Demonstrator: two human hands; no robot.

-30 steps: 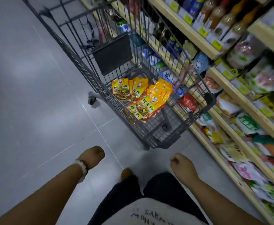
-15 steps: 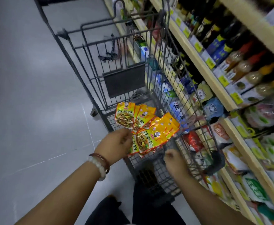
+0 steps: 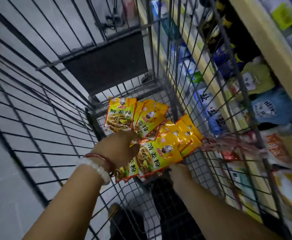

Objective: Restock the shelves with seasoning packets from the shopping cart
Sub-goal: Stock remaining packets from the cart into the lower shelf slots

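Observation:
Several yellow seasoning packets (image 3: pixel 159 153) lie fanned out on the bottom of the wire shopping cart (image 3: pixel 38 122). My left hand (image 3: pixel 119 148), with a bead bracelet and a red band at the wrist, reaches down into the cart. It grips the packets near the middle of the pile, with its thumb on top and its fingers hidden. My right hand (image 3: pixel 179 172) touches the near lower edge of the front packet, and its fingertips are hidden under that edge. The store shelves (image 3: pixel 278 54) run along the right of the cart.
A black flap (image 3: pixel 107 66) stands at the cart's far end. Through the right wire wall I see shelved bags, bottles and yellow price tags (image 3: pixel 283 16), blurred. Grey tiled floor (image 3: pixel 1 179) lies to the left. My legs and one shoe (image 3: pixel 114 209) are below the cart.
The camera has moved in and down over the cart. Both hands went forward into the basket: the left now lies on the pile, and the right has reached the front packet's edge.

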